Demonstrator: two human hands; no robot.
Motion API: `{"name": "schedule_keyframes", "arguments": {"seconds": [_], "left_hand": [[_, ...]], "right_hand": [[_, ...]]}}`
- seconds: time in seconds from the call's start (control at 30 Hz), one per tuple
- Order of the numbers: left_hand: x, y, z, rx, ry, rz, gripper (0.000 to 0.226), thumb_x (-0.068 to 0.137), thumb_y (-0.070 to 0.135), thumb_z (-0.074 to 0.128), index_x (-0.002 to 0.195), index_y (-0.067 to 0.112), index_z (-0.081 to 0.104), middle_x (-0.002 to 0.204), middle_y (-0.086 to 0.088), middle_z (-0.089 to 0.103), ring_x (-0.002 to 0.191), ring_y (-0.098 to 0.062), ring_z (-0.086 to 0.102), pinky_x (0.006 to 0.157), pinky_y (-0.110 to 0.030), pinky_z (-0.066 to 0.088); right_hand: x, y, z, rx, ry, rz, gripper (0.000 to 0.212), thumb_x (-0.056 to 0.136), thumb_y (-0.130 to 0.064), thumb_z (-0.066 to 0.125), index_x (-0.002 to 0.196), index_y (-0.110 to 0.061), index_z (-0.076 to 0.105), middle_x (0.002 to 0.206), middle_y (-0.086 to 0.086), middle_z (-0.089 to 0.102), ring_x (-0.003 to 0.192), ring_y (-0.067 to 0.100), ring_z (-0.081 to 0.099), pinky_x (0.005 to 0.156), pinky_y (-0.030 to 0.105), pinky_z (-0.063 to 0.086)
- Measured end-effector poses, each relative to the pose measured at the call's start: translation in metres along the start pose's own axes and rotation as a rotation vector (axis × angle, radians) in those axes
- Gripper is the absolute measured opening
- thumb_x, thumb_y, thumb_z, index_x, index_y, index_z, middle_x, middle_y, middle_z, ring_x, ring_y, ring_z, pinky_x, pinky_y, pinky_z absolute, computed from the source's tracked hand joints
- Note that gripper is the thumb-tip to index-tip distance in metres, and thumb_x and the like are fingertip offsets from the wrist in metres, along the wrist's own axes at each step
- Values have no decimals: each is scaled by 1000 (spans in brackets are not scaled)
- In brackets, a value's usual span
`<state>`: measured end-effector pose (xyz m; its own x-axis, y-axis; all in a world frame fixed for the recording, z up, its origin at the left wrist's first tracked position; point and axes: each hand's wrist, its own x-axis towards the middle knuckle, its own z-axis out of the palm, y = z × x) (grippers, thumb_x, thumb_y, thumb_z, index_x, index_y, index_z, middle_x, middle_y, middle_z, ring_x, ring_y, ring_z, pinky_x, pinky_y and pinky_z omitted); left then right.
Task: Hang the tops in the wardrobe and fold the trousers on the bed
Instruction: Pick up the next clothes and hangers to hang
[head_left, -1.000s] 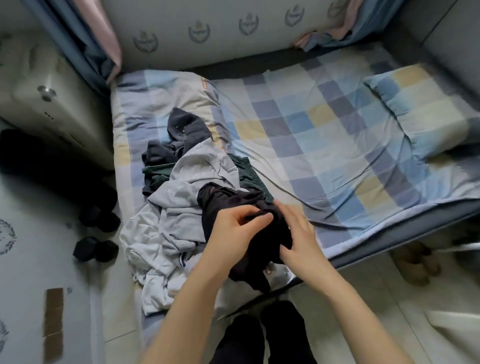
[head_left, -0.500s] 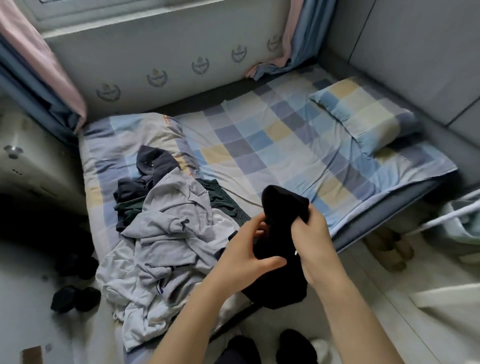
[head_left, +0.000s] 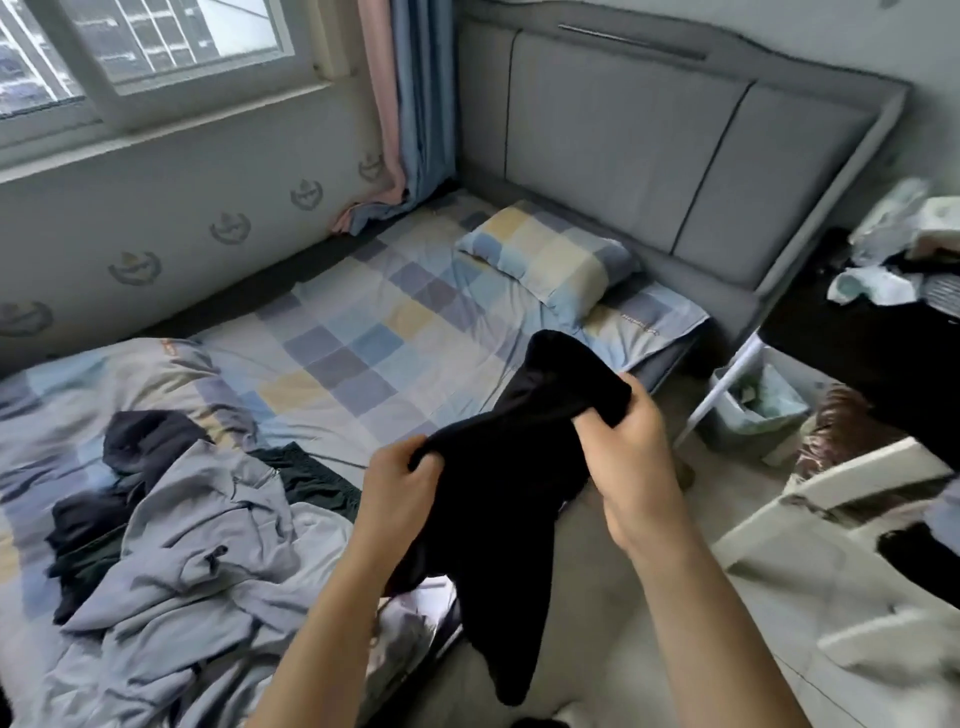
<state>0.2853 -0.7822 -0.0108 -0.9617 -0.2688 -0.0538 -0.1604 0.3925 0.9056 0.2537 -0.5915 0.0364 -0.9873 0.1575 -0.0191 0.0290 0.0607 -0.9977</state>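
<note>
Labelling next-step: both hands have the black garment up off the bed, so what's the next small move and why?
Probably pull the hands apart to spread it open. The left hand and right hand each grip a bunched edge of the black garment, which hangs crumpled over the bed edge, so top or trousers cannot yet be told.

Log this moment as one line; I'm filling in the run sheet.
step: sorting clothes | left hand: grips black garment | right hand: grips same garment | garment: lifted above bed edge | clothes pile: on bed
</note>
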Motion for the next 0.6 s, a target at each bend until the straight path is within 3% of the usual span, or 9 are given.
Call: {"name": "schedule_keyframes", "arguments": {"seconds": [0.1,0.13,0.23,0.3,0.37,0.43,0.47,0.53,0.6], "left_hand": [[9,40,30,-267,-153,-163,20,72,11,45,55,21,41,49,6,31,40,-11,29,40,-18,21],[11,53,42,-339,-186,-204,15,68,14,45,55,20,40,48,6,30,38,-12,28,40,-17,21],[12,86,77,-506,-314,-229,14,63,22,52,64,9,46,48,3,37,38,-12,36,40,-16,28],[11,105,102,-461,-431,-149,38,62,29,62,81,-3,58,62,-8,58,54,-20,57,50,-23,42],[6,123,124,-360,-504,-32,27,68,30,70,87,12,72,77,-9,71,69,-23,70,56,-27,50],[5,138,149,-247,-513,68,9,75,27,73,81,21,74,71,-5,72,65,-18,71,54,-24,50],[5,143,160,-162,-501,116,9,77,27,74,78,19,73,68,-7,69,62,-19,69,53,-26,49],[6,150,183,46,-483,223,26,75,35,73,75,10,67,68,-16,65,62,-27,65,56,-36,47],[7,153,205,178,-451,301,31,73,38,65,73,7,60,64,-13,60,58,-22,58,56,-36,44]], "right_hand": [[13,1,-47,-254,264,-151,23,80,-21,65,96,-28,50,88,-10,61,74,-9,55,62,0,38],[17,1,-64,-360,320,-188,34,79,-20,66,108,-24,49,101,-4,59,83,-6,53,69,2,37],[24,6,-118,-694,337,-166,65,77,-22,68,136,-21,40,129,9,40,106,21,47,88,26,41],[27,3,-150,-843,330,-232,52,79,-20,61,131,-21,54,134,9,39,118,28,43,100,38,40],[32,-4,-175,-795,261,-267,36,81,-20,46,106,-15,71,122,2,56,116,22,49,103,38,39],[37,-12,-199,-526,156,-112,31,76,-20,39,78,-4,65,82,5,65,83,20,57,81,26,47],[38,-14,-208,-389,114,-43,28,74,-20,38,72,2,55,68,13,56,68,27,50,65,25,44],[35,-15,-225,-241,134,24,27,72,-20,37,71,7,40,60,15,37,59,25,35,51,23,34],[30,-15,-237,-215,188,31,26,73,-20,38,73,6,44,62,14,38,60,15,39,48,18,33]]}}
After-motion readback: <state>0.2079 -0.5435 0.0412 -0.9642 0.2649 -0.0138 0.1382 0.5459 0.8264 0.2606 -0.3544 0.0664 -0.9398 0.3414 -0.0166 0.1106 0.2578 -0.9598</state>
